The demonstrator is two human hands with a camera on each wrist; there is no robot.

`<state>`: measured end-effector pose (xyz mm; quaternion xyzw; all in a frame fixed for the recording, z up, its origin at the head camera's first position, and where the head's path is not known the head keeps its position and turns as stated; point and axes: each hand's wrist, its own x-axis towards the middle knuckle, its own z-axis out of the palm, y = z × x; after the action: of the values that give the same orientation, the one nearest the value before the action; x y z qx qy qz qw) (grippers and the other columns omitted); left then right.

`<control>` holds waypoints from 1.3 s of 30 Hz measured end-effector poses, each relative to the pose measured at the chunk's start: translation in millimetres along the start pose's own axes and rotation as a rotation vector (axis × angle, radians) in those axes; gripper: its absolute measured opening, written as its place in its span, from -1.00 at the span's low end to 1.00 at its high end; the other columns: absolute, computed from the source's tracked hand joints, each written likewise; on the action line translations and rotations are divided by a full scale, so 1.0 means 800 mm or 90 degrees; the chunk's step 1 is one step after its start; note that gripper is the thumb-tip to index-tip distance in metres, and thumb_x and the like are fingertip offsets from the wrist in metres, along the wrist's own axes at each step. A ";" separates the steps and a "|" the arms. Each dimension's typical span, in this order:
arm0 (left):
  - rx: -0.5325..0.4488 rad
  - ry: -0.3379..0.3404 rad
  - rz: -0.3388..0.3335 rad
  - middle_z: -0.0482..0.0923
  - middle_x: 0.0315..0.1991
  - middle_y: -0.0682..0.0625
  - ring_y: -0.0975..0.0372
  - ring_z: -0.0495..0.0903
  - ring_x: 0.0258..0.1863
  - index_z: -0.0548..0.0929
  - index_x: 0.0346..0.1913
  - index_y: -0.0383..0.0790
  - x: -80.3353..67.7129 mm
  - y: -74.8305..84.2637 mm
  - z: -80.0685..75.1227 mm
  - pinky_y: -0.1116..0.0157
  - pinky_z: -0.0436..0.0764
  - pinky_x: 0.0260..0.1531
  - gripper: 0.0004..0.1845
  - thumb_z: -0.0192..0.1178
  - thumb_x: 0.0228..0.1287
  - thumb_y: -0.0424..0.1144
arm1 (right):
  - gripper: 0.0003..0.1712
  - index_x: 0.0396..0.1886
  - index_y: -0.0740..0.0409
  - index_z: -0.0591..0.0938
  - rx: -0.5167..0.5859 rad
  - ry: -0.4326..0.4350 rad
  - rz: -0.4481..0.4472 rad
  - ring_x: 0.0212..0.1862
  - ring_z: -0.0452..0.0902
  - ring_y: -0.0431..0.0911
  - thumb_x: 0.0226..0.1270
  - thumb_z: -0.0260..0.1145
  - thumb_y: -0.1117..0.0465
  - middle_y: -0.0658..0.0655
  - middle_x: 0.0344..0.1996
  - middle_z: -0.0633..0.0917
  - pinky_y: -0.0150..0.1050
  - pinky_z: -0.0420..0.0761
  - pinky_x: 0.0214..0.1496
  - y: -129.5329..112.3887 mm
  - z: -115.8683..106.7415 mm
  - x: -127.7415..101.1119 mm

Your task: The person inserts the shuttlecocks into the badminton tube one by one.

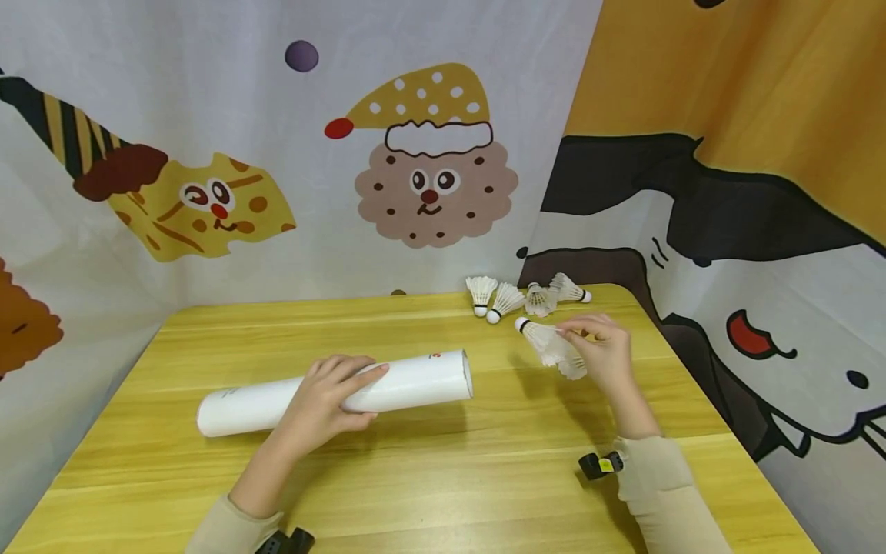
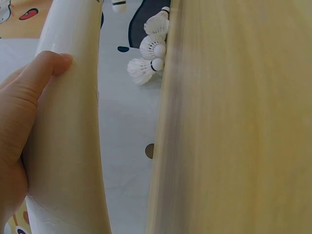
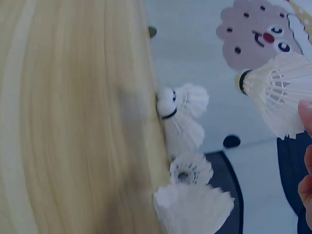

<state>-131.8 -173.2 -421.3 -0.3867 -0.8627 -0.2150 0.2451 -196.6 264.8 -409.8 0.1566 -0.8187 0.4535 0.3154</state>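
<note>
A long white cardboard tube (image 1: 332, 394) lies on its side on the yellow wooden table (image 1: 429, 477). My left hand (image 1: 325, 396) grips it round the middle; in the left wrist view the thumb curls over the tube (image 2: 68, 136). My right hand (image 1: 601, 348) holds a white feather shuttlecock (image 1: 547, 342) by its skirt, a little above the table and right of the tube's open end, cork pointing left. In the right wrist view that shuttlecock (image 3: 280, 95) sits just beyond my fingertips (image 3: 307, 117).
Several more shuttlecocks (image 1: 526, 296) lie in a cluster at the table's far edge, also visible as shuttlecocks (image 2: 148, 58) and shuttlecocks (image 3: 185, 161). Cartoon-printed fabric walls (image 1: 429, 177) close in the table at back and right.
</note>
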 end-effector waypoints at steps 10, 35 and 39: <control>0.001 0.020 0.012 0.50 0.14 -0.03 0.06 0.48 0.01 0.50 0.30 0.01 -0.002 -0.001 0.001 -0.06 0.42 -0.10 -0.35 0.27 0.16 0.16 | -0.88 -0.52 0.48 0.69 0.113 -0.062 -0.001 -0.42 0.46 -0.23 -0.07 0.38 0.67 0.33 -0.45 0.68 -0.43 0.39 -0.47 -0.077 0.008 -0.010; 0.003 0.021 0.016 0.52 0.12 -0.06 0.05 0.48 0.00 0.50 0.30 0.01 0.000 -0.002 0.001 -0.03 0.40 -0.11 -0.33 0.32 0.11 0.11 | -0.87 -0.48 0.55 0.66 0.314 -0.162 0.042 -0.41 0.51 -0.25 -0.04 0.30 0.73 -0.03 -0.41 0.71 -0.44 0.44 -0.44 -0.105 0.060 -0.018; 0.003 0.011 0.009 0.51 0.14 -0.04 0.05 0.47 0.02 0.50 0.30 0.02 0.000 -0.001 0.001 -0.03 0.40 -0.08 -0.32 0.34 0.08 0.10 | -0.89 -0.47 0.58 0.64 0.323 -0.172 0.055 -0.39 0.52 -0.25 -0.03 0.30 0.71 0.00 -0.40 0.72 -0.44 0.45 -0.43 -0.110 0.070 -0.020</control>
<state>-132.5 -173.5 -422.1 -0.3903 -0.8582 -0.2148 0.2550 -157.7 169.8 -385.8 0.2546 -0.7196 0.6318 0.1347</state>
